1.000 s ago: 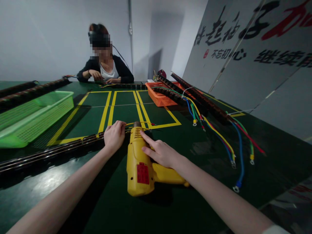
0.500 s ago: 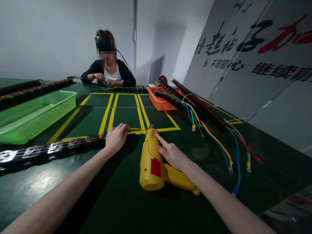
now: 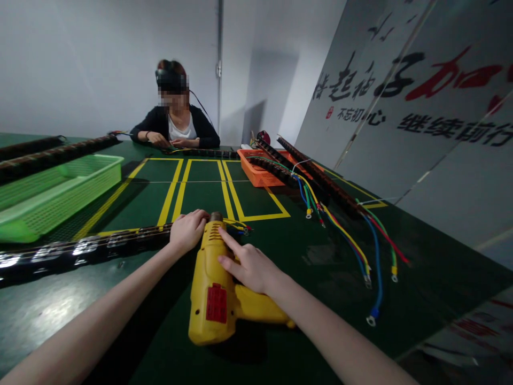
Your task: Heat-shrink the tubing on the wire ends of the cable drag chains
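My right hand (image 3: 250, 262) is closed on a yellow heat gun (image 3: 212, 283), with two fingers lying along its body. The gun's metal nozzle (image 3: 216, 216) points away from me, right beside my left hand (image 3: 187, 231). That hand is closed at the end of a long black cable chain (image 3: 100, 247), where its wires come out. Past the nozzle, the yellow and blue wire ends (image 3: 242, 231) with ring terminals show on the right. What my left fingers pinch is partly hidden behind them.
A green basket (image 3: 88, 182) with dark chains is at left. An orange basket (image 3: 260, 176) holds more chains, their coloured wires (image 3: 344, 224) spreading over the right side. Across the green table a person (image 3: 178, 120) handles another chain. Yellow tape marks the tabletop.
The heat gun has moved left with my right hand, and its nozzle is now next to my left hand. The wire ends now show to the right of the nozzle.
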Demonstrator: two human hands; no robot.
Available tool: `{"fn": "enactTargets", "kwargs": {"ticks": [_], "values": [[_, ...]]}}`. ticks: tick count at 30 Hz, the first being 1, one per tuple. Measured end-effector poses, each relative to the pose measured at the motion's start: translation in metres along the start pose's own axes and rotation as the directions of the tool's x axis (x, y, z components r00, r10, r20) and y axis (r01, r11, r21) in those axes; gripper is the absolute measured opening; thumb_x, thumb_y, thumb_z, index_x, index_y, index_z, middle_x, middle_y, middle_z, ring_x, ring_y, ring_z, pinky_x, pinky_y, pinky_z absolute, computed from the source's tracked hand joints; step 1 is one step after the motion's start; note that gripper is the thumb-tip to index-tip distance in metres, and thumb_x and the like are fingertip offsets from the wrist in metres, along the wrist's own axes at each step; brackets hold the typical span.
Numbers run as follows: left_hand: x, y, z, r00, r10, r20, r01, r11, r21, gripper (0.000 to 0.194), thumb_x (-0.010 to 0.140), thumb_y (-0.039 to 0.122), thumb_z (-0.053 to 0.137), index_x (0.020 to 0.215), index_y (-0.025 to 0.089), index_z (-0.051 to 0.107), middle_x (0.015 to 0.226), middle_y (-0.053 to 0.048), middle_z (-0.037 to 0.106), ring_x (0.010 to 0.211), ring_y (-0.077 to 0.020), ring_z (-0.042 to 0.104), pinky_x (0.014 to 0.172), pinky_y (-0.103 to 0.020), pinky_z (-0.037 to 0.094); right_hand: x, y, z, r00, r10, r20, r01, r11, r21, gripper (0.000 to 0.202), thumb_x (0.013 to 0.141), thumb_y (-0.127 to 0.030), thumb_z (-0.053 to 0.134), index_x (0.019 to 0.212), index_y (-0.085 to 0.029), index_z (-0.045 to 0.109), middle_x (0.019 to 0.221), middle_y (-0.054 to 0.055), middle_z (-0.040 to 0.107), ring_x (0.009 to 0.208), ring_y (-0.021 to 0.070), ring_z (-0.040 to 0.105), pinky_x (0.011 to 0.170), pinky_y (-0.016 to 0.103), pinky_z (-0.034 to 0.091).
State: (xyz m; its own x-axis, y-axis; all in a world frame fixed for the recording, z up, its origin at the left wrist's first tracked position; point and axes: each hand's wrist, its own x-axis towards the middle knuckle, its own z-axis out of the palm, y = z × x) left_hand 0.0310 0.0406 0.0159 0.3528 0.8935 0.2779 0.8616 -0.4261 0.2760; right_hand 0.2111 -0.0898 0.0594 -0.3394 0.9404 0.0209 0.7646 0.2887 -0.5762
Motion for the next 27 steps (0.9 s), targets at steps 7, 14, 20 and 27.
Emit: {"fn": "enactTargets", "kwargs": {"ticks": [7, 14, 20, 27], "values": [[-0.003, 0.001, -0.004, 0.999, -0.028, -0.026, 0.027, 0.999, -0.034, 0.034, 0.093, 0.030, 0.029, 0.103, 0.023, 0.061, 0.108, -0.004, 0.069, 0.101, -0.0202, 0.063, 0.084, -0.032, 0.041, 0.001, -0.006, 0.002, 1.000, -0.006, -0.004, 0.006, 1.000, -0.010, 0.067, 0.094, -0.059, 0.034, 0.151, -0.029, 0.017, 0.088, 0.006, 0.068, 0.088, 0.0291, 0.066, 0.070, 0.034, 0.044], [-0.004, -0.001, 0.000, 0.998, -0.006, -0.065, 0.004, 0.999, -0.033, 0.035, 0.095, 0.031, 0.028, 0.104, 0.022, 0.061, 0.113, -0.004, 0.067, 0.101, -0.0206, 0.063, 0.084, -0.032, 0.042, -0.006, 0.002, -0.001, 0.999, 0.037, -0.035, -0.036, 0.999, 0.029, 0.066, 0.095, -0.056, 0.036, 0.151, -0.028, 0.017, 0.092, 0.007, 0.068, 0.082, 0.0248, 0.065, 0.069, 0.032, 0.043], [-0.004, 0.000, -0.001, 0.997, -0.014, -0.071, 0.009, 0.997, -0.072, 0.033, 0.095, 0.032, 0.030, 0.102, 0.024, 0.061, 0.112, -0.002, 0.068, 0.100, -0.0191, 0.063, 0.084, -0.030, 0.041, -0.024, 0.028, -0.014, 0.988, 0.137, -0.073, -0.133, 0.989, 0.058, 0.066, 0.096, -0.055, 0.033, 0.152, -0.025, 0.015, 0.085, 0.005, 0.067, 0.077, 0.0238, 0.064, 0.069, 0.034, 0.044], [-0.003, 0.003, -0.009, 0.998, -0.062, -0.014, 0.059, 0.985, -0.161, 0.041, 0.095, 0.042, 0.028, 0.099, 0.025, 0.065, 0.110, -0.002, 0.069, 0.100, -0.0201, 0.062, 0.085, -0.030, 0.042, -0.031, 0.035, -0.019, 0.981, 0.163, -0.103, -0.157, 0.985, 0.068, 0.067, 0.095, -0.055, 0.032, 0.152, -0.025, 0.012, 0.093, 0.006, 0.067, 0.081, 0.0240, 0.063, 0.070, 0.034, 0.043]]}}
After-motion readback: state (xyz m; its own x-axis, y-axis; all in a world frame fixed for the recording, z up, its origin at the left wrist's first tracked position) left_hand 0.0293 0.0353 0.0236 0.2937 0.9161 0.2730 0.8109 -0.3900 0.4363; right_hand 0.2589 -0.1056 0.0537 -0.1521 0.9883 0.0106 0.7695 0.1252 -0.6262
